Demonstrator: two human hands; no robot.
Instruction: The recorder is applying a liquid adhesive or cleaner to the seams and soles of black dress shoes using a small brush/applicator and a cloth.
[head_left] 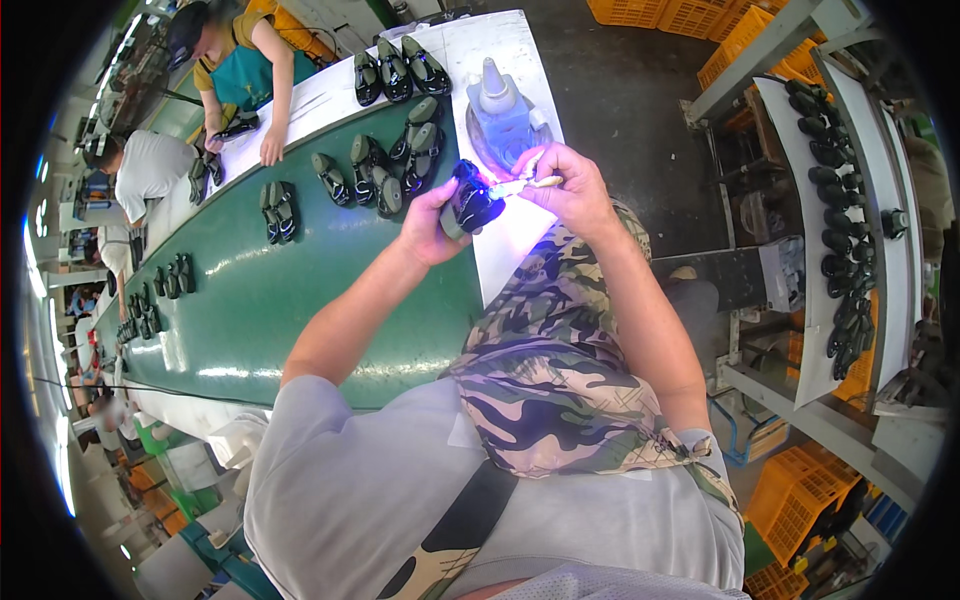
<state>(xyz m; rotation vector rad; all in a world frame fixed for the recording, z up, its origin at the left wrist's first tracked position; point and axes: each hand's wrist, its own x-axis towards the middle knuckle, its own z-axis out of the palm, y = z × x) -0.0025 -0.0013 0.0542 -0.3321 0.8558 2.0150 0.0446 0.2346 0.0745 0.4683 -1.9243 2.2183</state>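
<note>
1. The left hand (428, 235) is clamped, thumb and fingers, round one glossy black shoe (472, 212), held up where the green surface meets a white strip.
2. The right hand (582, 192) is pinched shut on one slim pale tool (513, 187), its tip at the shoe; violet-blue glare hides whether they touch.
3. Just beyond the hands, one cone-topped bottle (497, 100) stands in one round tray (541, 134).
4. Three black shoes (396, 72) stand in a row at the far end; two shoes (280, 212) sit together farther left. Between these lies an overlapping cluster (375, 175), too crowded to count surely.
5. The work surface (330, 280) is shiny green, streaked with reflected light, bordered by the white strip (505, 260).
6. At far left, one co-worker in a teal apron (240, 95) handles a dark shoe (238, 126); other people are beyond.
7. To the right, a rack (805, 340) carries a long row of dark shoes (838, 190); orange crates (795, 495) stand near right, more far off.
</note>
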